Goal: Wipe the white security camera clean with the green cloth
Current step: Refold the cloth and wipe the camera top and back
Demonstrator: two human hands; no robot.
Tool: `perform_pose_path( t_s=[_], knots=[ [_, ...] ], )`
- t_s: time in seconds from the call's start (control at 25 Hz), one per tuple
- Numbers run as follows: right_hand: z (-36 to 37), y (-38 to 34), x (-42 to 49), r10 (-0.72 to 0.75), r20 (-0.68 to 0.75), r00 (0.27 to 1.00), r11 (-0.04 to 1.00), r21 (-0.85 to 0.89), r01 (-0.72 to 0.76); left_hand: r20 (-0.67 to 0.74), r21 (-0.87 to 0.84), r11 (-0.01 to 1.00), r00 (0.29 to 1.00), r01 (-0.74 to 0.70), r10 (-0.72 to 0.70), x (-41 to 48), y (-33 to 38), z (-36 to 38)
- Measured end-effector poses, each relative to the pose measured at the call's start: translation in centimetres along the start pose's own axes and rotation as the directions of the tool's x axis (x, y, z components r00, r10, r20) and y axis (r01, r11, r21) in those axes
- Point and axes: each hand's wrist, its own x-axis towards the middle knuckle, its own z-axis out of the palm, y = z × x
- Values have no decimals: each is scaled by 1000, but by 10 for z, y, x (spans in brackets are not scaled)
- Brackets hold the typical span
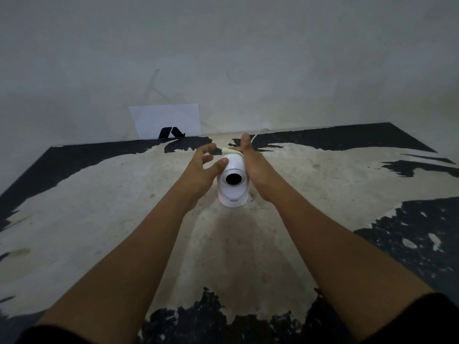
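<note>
You are steadying the white security camera (233, 181), upright mid-surface (99, 207), with your loosely released left hand (202, 168) while your right hand (250, 162) is pressing the green cloth (229, 151) behind its dome; wiping looks underway, front apparently untouched.

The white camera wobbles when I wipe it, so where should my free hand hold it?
Probably the lower body of the camera, gripped from the left. It stands upright with smooth, rounded sides, and the right hand already presses the cloth on its top.
</note>
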Motion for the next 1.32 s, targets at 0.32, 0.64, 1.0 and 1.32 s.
perform_pose_path(
  t_s=[0.32, 0.64, 1.0, 1.32],
  knots=[
    [-29, 34, -29, -85, 131, 988, 957, -266, 118, 21, 8, 1000, 1000, 10, -10, 3, -6, -1],
    [-42, -12, -37, -244, -86, 966, 946, -238, 218, 55, 32, 999, 998, -5, 3, -5, 15, -9],
    [-25, -29, -25, -263, -154, 952, 960, 59, 275, -75, 22, 984, 981, -179, 180, -8, 44, -21],
    [-9, 11, -13, -30, -106, 994, 996, 78, 38, -63, 409, 907, 989, -96, 133, 26, 27, -11]
  ],
)
